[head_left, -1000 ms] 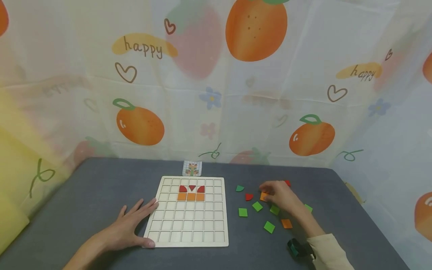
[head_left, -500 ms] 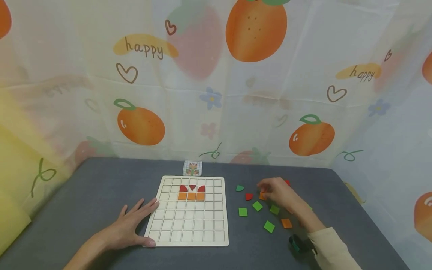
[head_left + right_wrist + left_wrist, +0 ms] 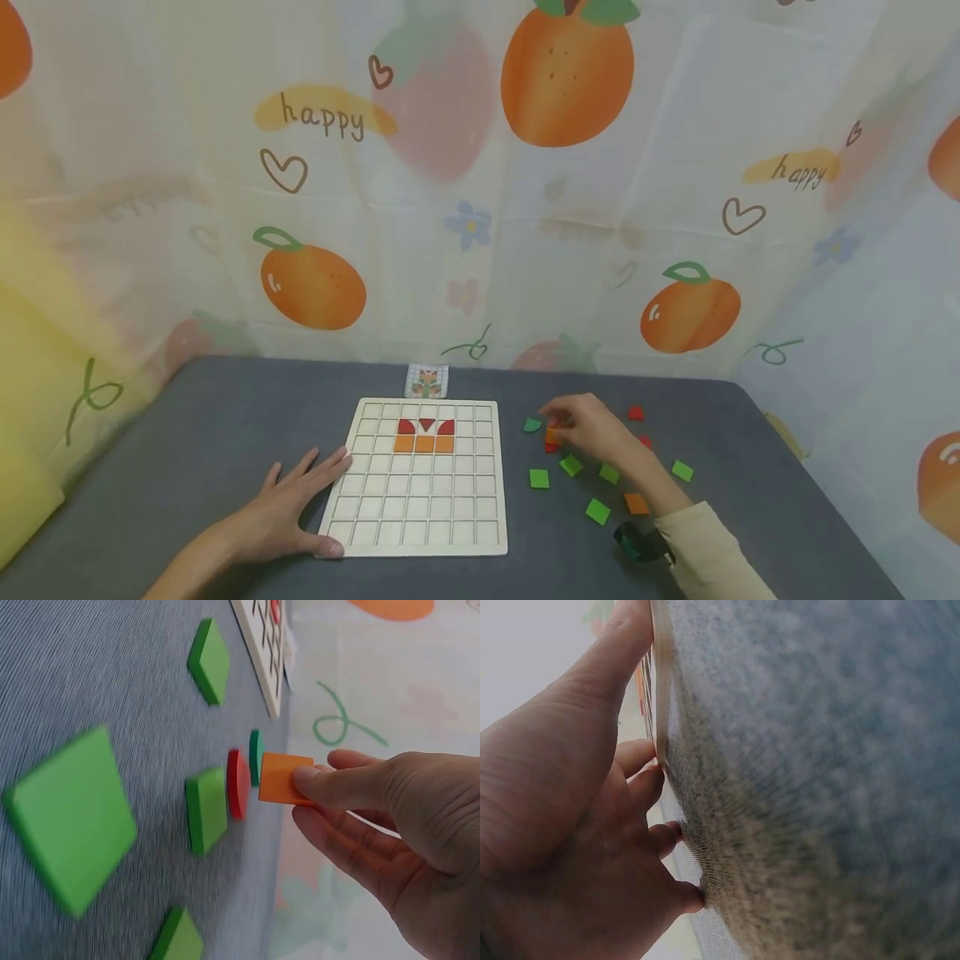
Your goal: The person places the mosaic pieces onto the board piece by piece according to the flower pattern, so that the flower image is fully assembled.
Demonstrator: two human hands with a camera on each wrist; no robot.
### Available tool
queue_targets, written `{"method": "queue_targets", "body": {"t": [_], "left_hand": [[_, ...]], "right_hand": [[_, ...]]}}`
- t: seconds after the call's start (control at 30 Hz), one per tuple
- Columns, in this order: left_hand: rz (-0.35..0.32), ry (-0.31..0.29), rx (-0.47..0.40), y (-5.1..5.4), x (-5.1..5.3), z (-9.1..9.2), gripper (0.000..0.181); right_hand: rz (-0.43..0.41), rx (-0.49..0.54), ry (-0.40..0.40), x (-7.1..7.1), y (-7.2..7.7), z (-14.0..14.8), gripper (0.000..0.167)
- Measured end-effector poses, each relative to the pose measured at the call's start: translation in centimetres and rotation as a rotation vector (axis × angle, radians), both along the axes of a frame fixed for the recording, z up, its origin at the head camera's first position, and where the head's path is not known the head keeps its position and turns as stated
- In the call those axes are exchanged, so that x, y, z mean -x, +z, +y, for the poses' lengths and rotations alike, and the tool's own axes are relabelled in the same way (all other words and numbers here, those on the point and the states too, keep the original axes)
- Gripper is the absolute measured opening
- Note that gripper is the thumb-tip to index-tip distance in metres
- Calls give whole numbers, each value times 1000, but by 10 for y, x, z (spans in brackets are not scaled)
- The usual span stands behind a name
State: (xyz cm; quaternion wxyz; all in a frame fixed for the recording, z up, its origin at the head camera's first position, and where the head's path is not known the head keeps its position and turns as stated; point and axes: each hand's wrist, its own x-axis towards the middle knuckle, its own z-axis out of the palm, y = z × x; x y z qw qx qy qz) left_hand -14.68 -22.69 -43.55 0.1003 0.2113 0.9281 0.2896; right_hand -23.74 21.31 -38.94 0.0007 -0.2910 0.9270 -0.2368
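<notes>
My right hand (image 3: 596, 429) pinches an orange square tile (image 3: 281, 778) between thumb and fingers, lifted off the table, as the right wrist view shows. Just beyond the tile lie a red piece (image 3: 238, 784) and a dark green piece (image 3: 256, 756). A white grid board (image 3: 420, 504) lies left of them, with a row of three orange squares (image 3: 423, 444) below three red pieces (image 3: 426, 425). My left hand (image 3: 273, 517) is spread at the board's left edge, thumb at the near corner and fingertips touching the side; the left wrist view (image 3: 577, 817) shows this hand from its palm side.
Several green squares (image 3: 597, 511) lie scattered right of the board, with one orange square (image 3: 637, 503) and red pieces (image 3: 636, 412) among them. A small pattern card (image 3: 427, 382) lies behind the board. A printed curtain (image 3: 562, 250) hangs behind the table (image 3: 247, 417).
My right hand has moved left toward the board with the orange square, uncovering red pieces on the right. My left hand stays at the board. The head view has tilted up slightly.
</notes>
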Motion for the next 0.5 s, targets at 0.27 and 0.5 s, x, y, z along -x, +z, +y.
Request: {"method": "queue_targets", "body": {"t": [0.27, 0.5], "left_hand": [[0, 3, -7, 0, -2, 1, 110], [-22, 15, 6, 1, -2, 1, 111]], "right_hand": [[-7, 22, 53, 0, -2, -25, 30], [0, 15, 92, 0, -2, -52, 29]]}}
